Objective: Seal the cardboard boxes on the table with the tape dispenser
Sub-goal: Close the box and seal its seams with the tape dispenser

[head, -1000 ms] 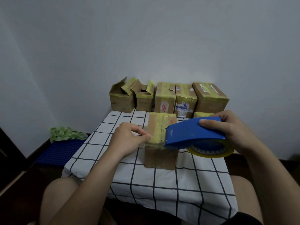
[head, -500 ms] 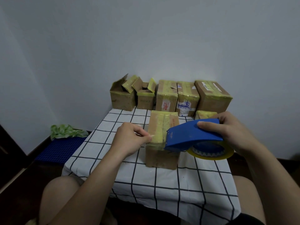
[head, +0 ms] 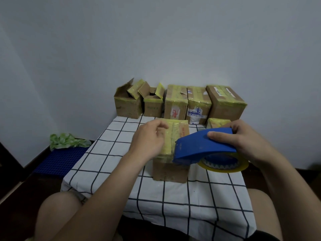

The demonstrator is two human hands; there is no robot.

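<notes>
A cardboard box (head: 171, 169) wrapped in yellowish tape stands in the middle of the table (head: 173, 202). My left hand (head: 149, 138) lies over the left part of its top, fingers loosely bent and blurred; nothing shows pinched between them. My right hand (head: 243, 140) grips the blue tape dispenser (head: 205, 145), whose front edge sits at the near right top edge of the box. The yellow tape roll (head: 224, 165) hangs under the dispenser. Part of the box top is hidden by the hand and the dispenser.
Along the wall stands a row of boxes: two with open flaps (head: 127, 105) (head: 153, 103) on the left, three taped ones (head: 198, 105) to the right. A small taped box (head: 218, 122) sits behind the dispenser. A green cloth (head: 67, 140) lies on a blue mat (head: 60, 159) on the floor.
My left hand has let go of the tape end at the box's left side and moved up over the box top. The dispenser has barely shifted.
</notes>
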